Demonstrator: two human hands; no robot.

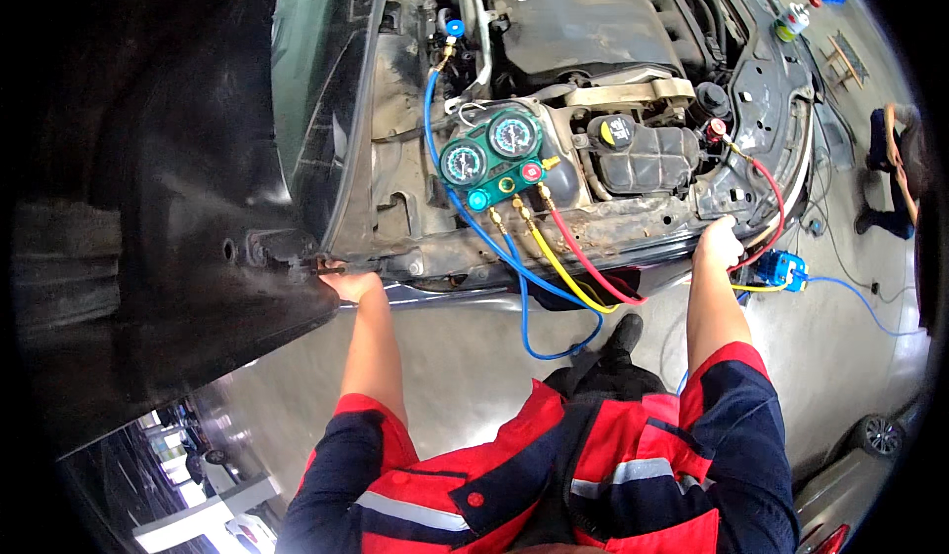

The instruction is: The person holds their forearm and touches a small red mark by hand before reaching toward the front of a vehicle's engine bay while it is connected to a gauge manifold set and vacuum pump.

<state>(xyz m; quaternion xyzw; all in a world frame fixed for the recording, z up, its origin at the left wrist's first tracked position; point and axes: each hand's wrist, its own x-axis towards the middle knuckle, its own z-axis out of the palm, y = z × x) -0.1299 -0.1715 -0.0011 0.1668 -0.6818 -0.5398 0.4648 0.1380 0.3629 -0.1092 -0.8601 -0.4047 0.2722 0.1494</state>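
My left hand is at the car's fender edge, beside the hood hinge; its fingers are mostly hidden there. Farther right along the same fender edge, my right hand is closed on the rim with its fingers curled. Between my hands, a green manifold gauge set with two round dials rests in the engine bay. A blue hose runs from it to a blue coupler. Its red hose loops over the fender toward a red coupler. A yellow hose hangs alongside.
The raised dark hood fills the left side. A black engine cover and a coolant tank sit ahead. On the floor at right stands a blue pump with cables. A spray can stands at far right.
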